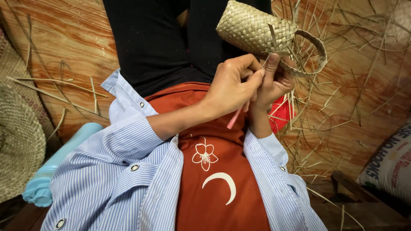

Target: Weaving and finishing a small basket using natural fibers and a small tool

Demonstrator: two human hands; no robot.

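Fingers [257, 79] pinched on pink tool [234, 117], beside woven basket [254, 28].

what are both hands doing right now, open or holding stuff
Left hand: closed on a thin pink tool.
Right hand: closed, gripping the small woven basket at its lower edge.

You have one view only, from the camera on your head, so nothing is shared with a second view. It looks steeply down your chest and lap to the wooden floor [77, 38] beyond your legs. It sits close: your left hand [229, 87] and right hand [274, 83] fill the upper middle, with the woven basket [252, 28] just beyond them at the top edge.
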